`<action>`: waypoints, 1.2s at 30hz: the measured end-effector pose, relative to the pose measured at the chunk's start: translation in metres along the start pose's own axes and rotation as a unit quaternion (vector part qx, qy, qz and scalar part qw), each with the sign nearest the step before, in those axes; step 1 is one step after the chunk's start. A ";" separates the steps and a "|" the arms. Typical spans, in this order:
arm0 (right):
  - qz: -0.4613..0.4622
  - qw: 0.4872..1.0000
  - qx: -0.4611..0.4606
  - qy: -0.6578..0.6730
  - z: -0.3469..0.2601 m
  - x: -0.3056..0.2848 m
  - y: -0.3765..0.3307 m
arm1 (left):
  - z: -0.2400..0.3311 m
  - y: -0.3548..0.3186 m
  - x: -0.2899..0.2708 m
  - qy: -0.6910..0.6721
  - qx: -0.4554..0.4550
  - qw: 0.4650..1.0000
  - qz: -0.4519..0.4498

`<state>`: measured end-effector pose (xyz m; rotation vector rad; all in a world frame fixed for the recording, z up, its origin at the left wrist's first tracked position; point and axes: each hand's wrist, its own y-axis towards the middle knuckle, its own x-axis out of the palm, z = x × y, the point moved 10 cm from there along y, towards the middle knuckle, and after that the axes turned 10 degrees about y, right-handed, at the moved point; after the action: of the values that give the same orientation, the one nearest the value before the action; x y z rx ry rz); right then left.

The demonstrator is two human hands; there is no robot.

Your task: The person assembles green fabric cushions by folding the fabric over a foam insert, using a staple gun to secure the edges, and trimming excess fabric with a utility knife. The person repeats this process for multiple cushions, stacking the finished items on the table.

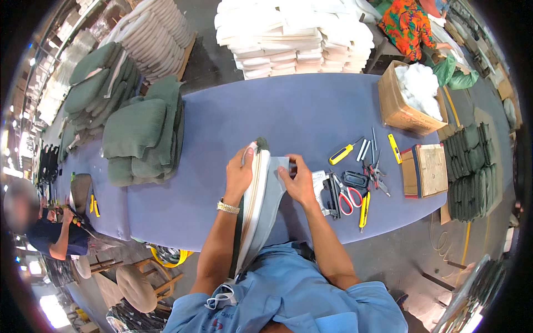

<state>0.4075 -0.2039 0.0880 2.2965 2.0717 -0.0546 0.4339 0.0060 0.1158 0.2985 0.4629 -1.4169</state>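
A long folded fabric cover [257, 194] hangs in front of me, with white, grey and dark green layers and brownish lines along the white strip. My left hand [240, 172] grips its left side near the top, where a dark green tuft sticks out. On the other side, my right hand [297, 178] pinches the edge of the grey layer [273, 191] between thumb and fingers. The cover's lower end reaches down to my blue shirt. Just right of my right hand lie red-handled scissors [345, 197] and a black stapler-like tool [334, 195].
Yellow-handled tools [365, 211], pliers [377, 180] and a small black case [355, 178] lie on the blue table [277, 105]. Beyond them stand a carton of white stuffing [402, 108] and a wooden box [425, 171]. Green cushions [136, 130] are stacked left. Two other people are nearby.
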 end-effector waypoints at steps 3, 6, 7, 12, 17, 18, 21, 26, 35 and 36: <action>-0.016 1.000 -0.020 0.007 -0.027 0.007 0.023 | -0.016 0.003 0.018 -0.121 -0.059 0.991 -0.021; -0.027 0.997 -0.057 -0.040 -0.041 0.029 0.044 | 0.003 0.008 0.025 -0.184 -0.059 0.981 -0.026; -0.035 0.994 -0.073 -0.069 -0.045 0.036 0.048 | 0.007 0.009 0.025 -0.198 -0.079 0.977 -0.029; 0.002 0.986 -0.148 -0.080 -0.041 0.047 0.085 | -0.005 0.046 0.030 -0.287 -0.091 0.953 0.047; -0.027 0.994 -0.023 -0.108 -0.028 0.067 0.135 | -0.014 0.070 0.025 -0.284 -0.129 0.942 0.126; -0.016 0.992 -0.022 -0.119 -0.032 0.068 0.144 | -0.010 0.078 0.026 -0.283 -0.119 0.942 0.136; 0.023 0.993 -0.054 -0.106 -0.026 0.078 0.152 | -0.014 0.087 0.020 -0.280 -0.106 0.942 0.152; 0.022 0.996 -0.063 0.065 -0.002 0.093 0.138 | -0.014 0.070 0.010 -0.265 -0.015 0.950 0.164; -0.015 0.968 -0.033 0.249 0.006 0.084 0.114 | -0.020 0.054 0.016 -0.305 0.002 0.937 0.168; -0.015 0.967 -0.036 0.251 0.008 0.082 0.117 | -0.016 0.053 0.016 -0.291 0.002 0.942 0.165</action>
<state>0.5324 -0.1350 0.0764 2.4206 2.2621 0.6565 0.4853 0.0065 0.0901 -0.0498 -0.0778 -1.1076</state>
